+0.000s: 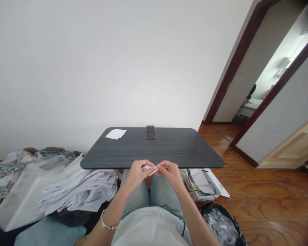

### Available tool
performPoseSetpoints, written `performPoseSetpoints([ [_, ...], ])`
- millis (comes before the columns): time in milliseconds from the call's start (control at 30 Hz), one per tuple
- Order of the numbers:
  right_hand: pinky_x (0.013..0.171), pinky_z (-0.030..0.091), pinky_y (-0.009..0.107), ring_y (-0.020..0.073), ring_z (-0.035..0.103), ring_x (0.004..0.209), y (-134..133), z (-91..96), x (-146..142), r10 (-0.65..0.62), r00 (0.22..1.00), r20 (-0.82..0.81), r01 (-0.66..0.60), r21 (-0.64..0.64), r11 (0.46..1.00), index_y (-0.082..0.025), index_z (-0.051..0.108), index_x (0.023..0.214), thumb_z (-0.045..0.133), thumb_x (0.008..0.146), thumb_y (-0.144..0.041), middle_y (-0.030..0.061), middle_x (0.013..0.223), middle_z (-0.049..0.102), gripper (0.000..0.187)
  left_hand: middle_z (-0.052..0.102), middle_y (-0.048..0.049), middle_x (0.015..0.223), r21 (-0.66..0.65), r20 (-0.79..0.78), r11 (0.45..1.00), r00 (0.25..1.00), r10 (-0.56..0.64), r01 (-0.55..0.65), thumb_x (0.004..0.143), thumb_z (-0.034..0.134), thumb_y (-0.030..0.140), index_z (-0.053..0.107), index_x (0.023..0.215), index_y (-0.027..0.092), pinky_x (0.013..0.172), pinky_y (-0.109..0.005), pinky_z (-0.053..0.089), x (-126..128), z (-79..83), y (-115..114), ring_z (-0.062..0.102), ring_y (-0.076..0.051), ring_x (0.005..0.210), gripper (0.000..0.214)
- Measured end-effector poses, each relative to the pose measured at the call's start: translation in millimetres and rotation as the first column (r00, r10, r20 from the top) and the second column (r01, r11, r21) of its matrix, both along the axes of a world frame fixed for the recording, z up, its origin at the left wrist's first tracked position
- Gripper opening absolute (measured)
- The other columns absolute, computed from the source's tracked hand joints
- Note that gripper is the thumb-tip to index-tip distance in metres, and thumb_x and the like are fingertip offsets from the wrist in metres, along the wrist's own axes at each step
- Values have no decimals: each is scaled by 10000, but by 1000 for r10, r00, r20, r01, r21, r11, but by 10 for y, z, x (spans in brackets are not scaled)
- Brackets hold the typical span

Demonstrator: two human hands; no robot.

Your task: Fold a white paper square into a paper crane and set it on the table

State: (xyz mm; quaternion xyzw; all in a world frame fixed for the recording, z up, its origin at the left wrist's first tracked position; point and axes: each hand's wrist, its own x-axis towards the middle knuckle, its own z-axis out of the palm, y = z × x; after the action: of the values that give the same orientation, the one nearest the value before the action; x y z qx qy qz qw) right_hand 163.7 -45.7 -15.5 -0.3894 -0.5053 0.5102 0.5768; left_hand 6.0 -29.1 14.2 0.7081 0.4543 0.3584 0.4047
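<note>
My left hand and my right hand meet at the near edge of a dark, wood-grained table, above my lap. Pinched between them is a small folded piece of white paper. The left fingers wrap around most of it, while the right thumb and fingertips grip its right end. Parts of the paper are hidden by the fingers. A few loosely stacked white paper sheets lie at the table's far left. At the middle of the far edge sits a phone-like device on a stand.
White folded cloth and clear plastic bags are heaped at the left. To the right, an open box with cables and a black bag of white scraps stand on the wooden floor. A wall rises behind the table.
</note>
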Motion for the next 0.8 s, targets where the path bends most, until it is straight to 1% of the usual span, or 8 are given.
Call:
performPoseSetpoints([
  [233,526,517,240,130,608,490,-3,-24,-15,-15,1000,-1,15,19,1000,-160,645,659,694,695,-402,10,535,657,249,613,-21,563,12,-29,1000,1000,7,-7,703,631,366,702,742,116,449,-194,342,10,30,-11,462,-97,471,263],
  [500,522,516,218,118,610,495,-20,-2,-18,-37,999,-36,38,45,998,-161,653,668,698,705,-371,5,545,658,218,646,-46,636,-28,38,999,998,-45,46,761,564,370,695,816,110,442,-192,356,3,-23,9,505,-111,503,297],
  [633,524,525,225,128,631,514,-16,5,-11,-9,996,-91,9,5,1000,-159,667,720,647,745,-419,14,569,671,262,650,-41,641,-3,37,1000,999,-27,27,762,568,365,695,820,113,450,-194,365,-16,-14,6,505,-107,497,288],
  [800,533,522,218,118,625,500,-4,1,1,11,997,-80,-13,-34,999,-155,652,689,700,700,-394,11,568,677,244,673,-38,660,61,-7,998,1000,-11,11,766,571,346,706,815,129,486,-199,384,-19,29,-23,527,-113,517,260],
])
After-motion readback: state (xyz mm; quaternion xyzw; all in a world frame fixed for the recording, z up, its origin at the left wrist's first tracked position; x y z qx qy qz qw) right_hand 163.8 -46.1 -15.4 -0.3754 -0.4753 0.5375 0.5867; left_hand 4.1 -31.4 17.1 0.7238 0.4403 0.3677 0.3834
